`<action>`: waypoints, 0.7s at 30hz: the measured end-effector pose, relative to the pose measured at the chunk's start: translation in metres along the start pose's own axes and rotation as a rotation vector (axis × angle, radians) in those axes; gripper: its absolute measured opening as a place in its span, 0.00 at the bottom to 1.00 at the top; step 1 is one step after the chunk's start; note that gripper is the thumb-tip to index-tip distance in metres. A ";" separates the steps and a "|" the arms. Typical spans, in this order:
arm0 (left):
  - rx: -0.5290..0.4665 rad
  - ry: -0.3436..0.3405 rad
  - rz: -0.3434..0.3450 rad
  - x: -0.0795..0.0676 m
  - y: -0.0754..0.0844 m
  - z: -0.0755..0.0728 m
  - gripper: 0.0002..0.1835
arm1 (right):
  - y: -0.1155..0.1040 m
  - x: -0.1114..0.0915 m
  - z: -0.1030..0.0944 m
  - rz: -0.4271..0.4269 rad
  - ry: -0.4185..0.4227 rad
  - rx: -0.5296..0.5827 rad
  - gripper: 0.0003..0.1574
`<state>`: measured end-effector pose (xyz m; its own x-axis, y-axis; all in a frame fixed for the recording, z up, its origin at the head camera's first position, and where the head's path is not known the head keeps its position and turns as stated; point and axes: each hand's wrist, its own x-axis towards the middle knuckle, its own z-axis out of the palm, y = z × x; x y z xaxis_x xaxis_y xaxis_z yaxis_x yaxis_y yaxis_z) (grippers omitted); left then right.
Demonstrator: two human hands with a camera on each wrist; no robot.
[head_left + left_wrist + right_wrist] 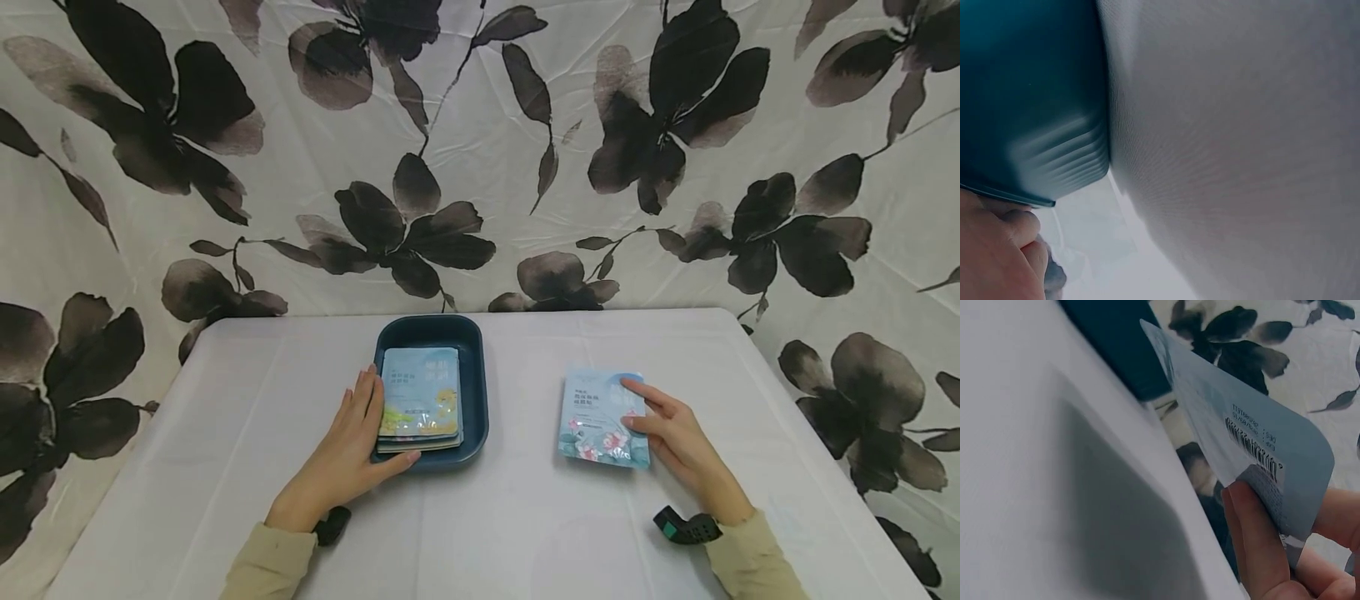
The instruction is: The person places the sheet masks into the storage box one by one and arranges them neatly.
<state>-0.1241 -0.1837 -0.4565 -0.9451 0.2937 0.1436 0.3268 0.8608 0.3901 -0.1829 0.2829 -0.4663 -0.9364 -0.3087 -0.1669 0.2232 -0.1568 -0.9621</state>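
Note:
A dark blue tray point(477, 400) stands left of the table's middle with a small stack of flat blue sachets point(420, 392) in it; the top one has a yellow and green print. My left hand point(348, 442) rests along the tray's left rim, fingers extended and thumb at the near edge. To the right, my right hand point(678, 433) pinches a light blue sachet point(596, 417) printed with pink flowers by its right side. In the right wrist view, the sachet's pale back point(1254, 425) shows a barcode, and it is held tilted above the table.
A white cloth covers the table point(517, 533). Behind it hangs a white curtain point(525, 233) with dark flower prints. Each wrist wears a black band, one of them the right band point(686, 527).

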 end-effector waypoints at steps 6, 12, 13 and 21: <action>0.007 -0.002 -0.008 0.001 0.001 0.000 0.64 | -0.008 0.008 0.010 -0.004 0.009 0.023 0.48; 0.008 -0.002 -0.014 0.001 0.002 0.001 0.64 | -0.015 0.016 0.021 -0.008 -0.001 0.023 0.47; 0.008 -0.002 -0.015 0.002 0.002 0.001 0.65 | -0.016 0.017 0.023 -0.008 -0.001 0.019 0.46; 0.007 0.000 -0.014 0.001 0.002 0.002 0.65 | -0.024 0.027 0.040 -0.013 -0.012 0.007 0.46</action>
<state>-0.1246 -0.1810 -0.4576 -0.9496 0.2817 0.1377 0.3133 0.8676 0.3862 -0.2030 0.2412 -0.4387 -0.9359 -0.3181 -0.1515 0.2127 -0.1673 -0.9627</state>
